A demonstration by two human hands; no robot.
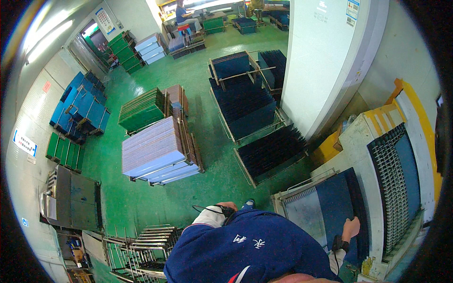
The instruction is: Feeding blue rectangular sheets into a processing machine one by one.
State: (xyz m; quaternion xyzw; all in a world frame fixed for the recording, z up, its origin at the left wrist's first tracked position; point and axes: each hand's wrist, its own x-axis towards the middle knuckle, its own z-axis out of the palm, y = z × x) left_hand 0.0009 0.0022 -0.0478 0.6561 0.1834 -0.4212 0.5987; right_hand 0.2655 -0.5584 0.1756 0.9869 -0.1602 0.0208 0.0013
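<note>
My right hand point(350, 228) is closed on the edge of a dark blue panel point(333, 200). That panel is among dark panels standing in a metal rack point(292, 192) at my right. Close by on the right is a machine point(365, 129) with rows of small grey rollers point(391, 188) and a blue panel point(409, 165) among them. My left hand point(228, 206) is beside my body, at the end of a white sleeve. Its fingers are mostly hidden, and I cannot make out anything in it.
Racks of light blue panels point(155, 148) and green panels point(143, 109) stand ahead on the green floor point(207, 165). Racks of black panels point(271, 153) stand right of them, by a white pillar point(321, 61). Empty metal racks point(151, 245) are at lower left. A person point(184, 16) sits far off.
</note>
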